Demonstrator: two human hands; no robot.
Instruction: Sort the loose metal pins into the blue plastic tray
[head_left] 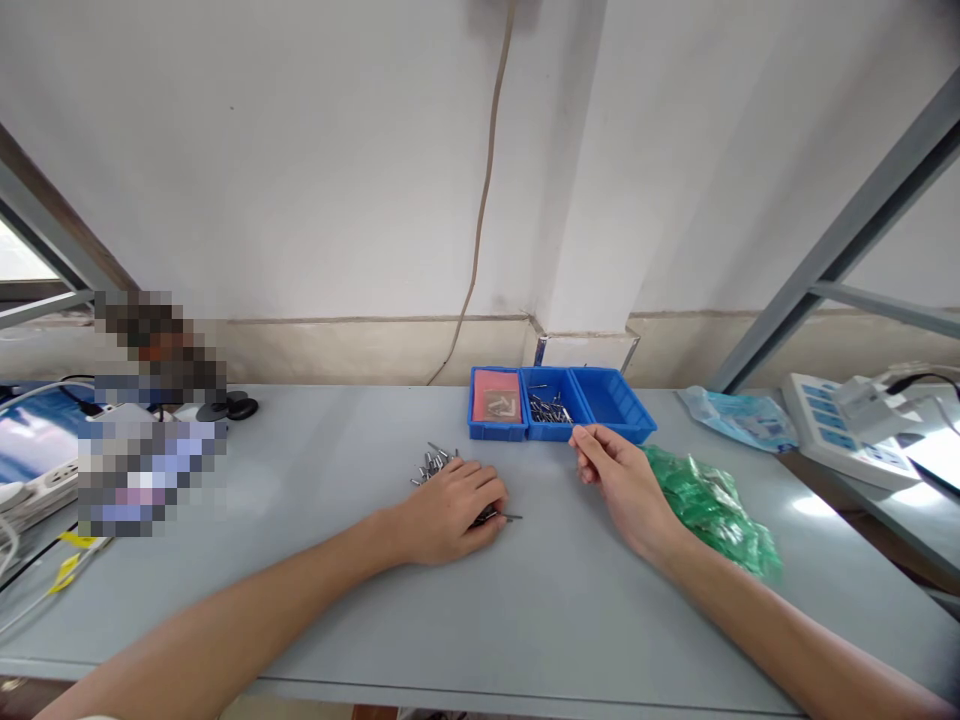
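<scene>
My left hand (452, 515) rests on the grey table, its fingers curled over several small metal pieces with thin stems that look like blind rivets (487, 516). One thin stem sticks out past the fingertips to the right. Just beyond that hand lies a loose pile of the same rivets (433, 462). My right hand (619, 480) is closed in a pinch at the front edge of the blue bins; whatever its fingertips hold is too small to make out. More rivets (550, 408) lie in the middle blue bin (551, 432), close to those fingertips.
The left blue bin (497, 432) holds a pink sheet and a small clear bag. At the right is another blue bin (613, 398). Green plastic wrap (712, 510) lies beside my right forearm. A blue plastic packet (739, 418) and power strip (840, 425) stand farther right. Cables (56, 560) run at left.
</scene>
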